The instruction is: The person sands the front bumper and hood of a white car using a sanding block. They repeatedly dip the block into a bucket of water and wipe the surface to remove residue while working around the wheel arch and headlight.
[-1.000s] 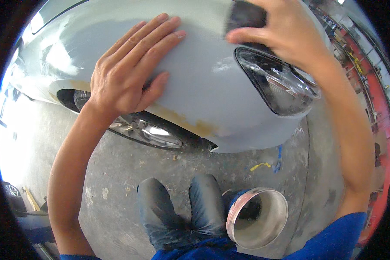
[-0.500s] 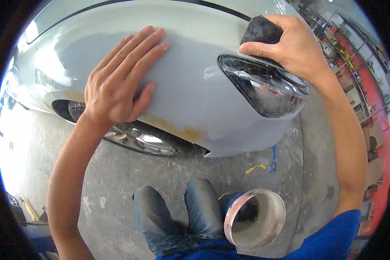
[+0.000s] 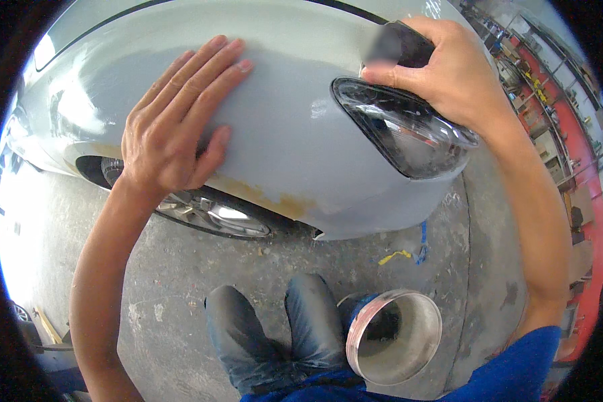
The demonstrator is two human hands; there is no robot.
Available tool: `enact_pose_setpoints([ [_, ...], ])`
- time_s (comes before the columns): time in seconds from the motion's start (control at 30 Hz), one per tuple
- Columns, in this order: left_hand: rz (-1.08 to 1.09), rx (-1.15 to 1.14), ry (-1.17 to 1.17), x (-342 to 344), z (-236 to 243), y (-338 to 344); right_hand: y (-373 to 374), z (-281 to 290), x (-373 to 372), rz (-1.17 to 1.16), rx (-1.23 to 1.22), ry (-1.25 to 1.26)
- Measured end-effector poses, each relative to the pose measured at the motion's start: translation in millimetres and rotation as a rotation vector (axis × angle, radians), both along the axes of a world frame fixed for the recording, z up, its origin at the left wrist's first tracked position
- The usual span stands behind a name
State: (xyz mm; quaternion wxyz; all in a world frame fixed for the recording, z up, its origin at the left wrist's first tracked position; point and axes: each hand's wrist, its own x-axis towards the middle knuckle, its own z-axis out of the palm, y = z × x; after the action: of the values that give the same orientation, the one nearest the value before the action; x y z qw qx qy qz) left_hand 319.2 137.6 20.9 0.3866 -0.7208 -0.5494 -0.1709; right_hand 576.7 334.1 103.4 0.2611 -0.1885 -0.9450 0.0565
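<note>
Below me spreads the grey floor (image 3: 171,268). Near, right of my legs (image 3: 315,318), stands a round bucket (image 3: 419,338); farther off lie a yellow scrap (image 3: 394,255) and a blue strip (image 3: 423,244), just beside each other.

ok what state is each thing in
Car panel: mostly grey, tan patches along lower edge
Headlight: fitted, looks unlit
Dark block: gripped beside the headlight
Left hand: resting open on the car panel
Right hand: closed around the dark block
Wheel: partly hidden
Bucket: open-topped
Yellow strip: lying on the floor
Blue strip: also lying there
</note>
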Motion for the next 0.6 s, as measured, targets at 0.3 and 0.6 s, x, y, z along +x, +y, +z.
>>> enact_pose_setpoints([
  [0.3,-0.005,-0.002,-0.013,-2.3,-2.0,-0.1,0.5,2.5,-4.0,-0.003,0.026,-0.026],
  [0.6,0.002,-0.001,-0.033,0.4,-1.9,-0.9,-7.2,8.1,-26.3,0.05,0.153,-0.03],
])
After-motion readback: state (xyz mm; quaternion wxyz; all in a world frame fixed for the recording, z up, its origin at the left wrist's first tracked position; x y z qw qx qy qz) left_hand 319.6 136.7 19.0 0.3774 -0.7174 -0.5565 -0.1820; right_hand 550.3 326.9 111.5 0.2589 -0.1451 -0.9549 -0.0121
